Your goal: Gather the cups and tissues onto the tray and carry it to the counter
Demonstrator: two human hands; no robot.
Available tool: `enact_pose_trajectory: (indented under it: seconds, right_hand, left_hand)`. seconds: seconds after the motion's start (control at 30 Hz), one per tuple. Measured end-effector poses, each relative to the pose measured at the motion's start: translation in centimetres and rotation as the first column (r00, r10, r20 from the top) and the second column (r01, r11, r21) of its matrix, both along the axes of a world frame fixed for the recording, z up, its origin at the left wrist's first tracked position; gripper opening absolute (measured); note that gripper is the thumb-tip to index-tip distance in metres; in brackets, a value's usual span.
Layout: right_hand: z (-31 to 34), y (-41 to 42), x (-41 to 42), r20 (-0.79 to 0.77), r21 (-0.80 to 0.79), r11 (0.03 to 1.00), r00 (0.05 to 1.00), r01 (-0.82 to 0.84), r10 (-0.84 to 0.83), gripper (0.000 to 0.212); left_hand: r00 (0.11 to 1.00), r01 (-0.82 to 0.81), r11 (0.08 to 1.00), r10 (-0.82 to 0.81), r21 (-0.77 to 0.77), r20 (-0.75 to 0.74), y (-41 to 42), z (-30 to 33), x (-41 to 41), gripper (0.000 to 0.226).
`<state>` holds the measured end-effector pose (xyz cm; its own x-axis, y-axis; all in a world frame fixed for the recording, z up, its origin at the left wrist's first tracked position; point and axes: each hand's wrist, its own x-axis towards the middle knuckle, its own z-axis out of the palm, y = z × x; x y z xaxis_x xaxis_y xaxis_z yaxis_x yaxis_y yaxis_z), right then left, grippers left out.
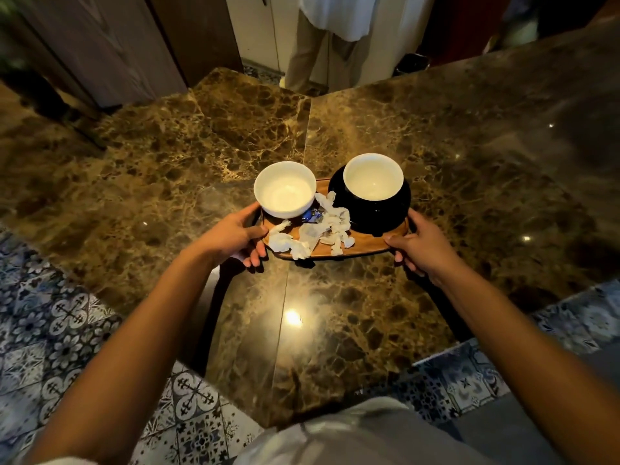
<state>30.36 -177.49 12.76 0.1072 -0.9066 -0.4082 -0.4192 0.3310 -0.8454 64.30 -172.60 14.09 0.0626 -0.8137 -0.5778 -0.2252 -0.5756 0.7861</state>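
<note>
A small wooden tray [360,245] is over the brown marble counter [167,169], and I hold it at both ends. My left hand [235,234] grips its left edge and my right hand [421,245] grips its right edge. On the tray's left stands a white cup [285,189]. On its right a second white cup [373,176] sits on a black saucer [375,213]. Crumpled white tissues [315,233] and a blue wrapper [311,214] lie between the cups. I cannot tell whether the tray rests on the counter or hovers just above it.
The marble counter spreads wide to the left, right and far side of the tray. A person in light trousers [312,48] stands behind the counter. Patterned blue floor tiles [60,330] show at both near corners. A dark bin [412,63] stands at the back right.
</note>
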Motion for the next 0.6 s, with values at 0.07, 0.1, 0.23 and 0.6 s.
enact_pose_trajectory:
  seconds: [0.07, 0.1, 0.23, 0.6]
  right_hand:
    - [0.1, 0.1, 0.1, -0.001, 0.011, 1.0, 1.0, 0.013, -0.013, 0.064]
    - [0.3, 0.0, 0.1, -0.014, 0.013, 1.0, 1.0, 0.013, -0.012, 0.064]
    - [1.3, 0.4, 0.0, -0.053, 0.063, 0.998, 0.999, 0.015, -0.012, 0.069]
    - [10.0, 13.7, 1.4, -0.064, -0.272, 0.958, 0.995, -0.09, 0.075, 0.047]
  left_hand:
    - [1.0, 0.013, 1.0, -0.012, -0.018, 0.01, 0.3, 0.2, -0.1, 0.073]
    - [1.0, 0.011, 1.0, -0.011, -0.027, 0.012, 0.3, 0.3, -0.2, 0.072]
    - [0.998, -0.019, 0.998, 0.022, -0.062, 0.051, 1.3, 0.6, 0.0, 0.073]
    - [0.915, 0.181, 0.912, -0.019, -0.368, 0.402, 11.6, 5.6, 3.4, 0.037]
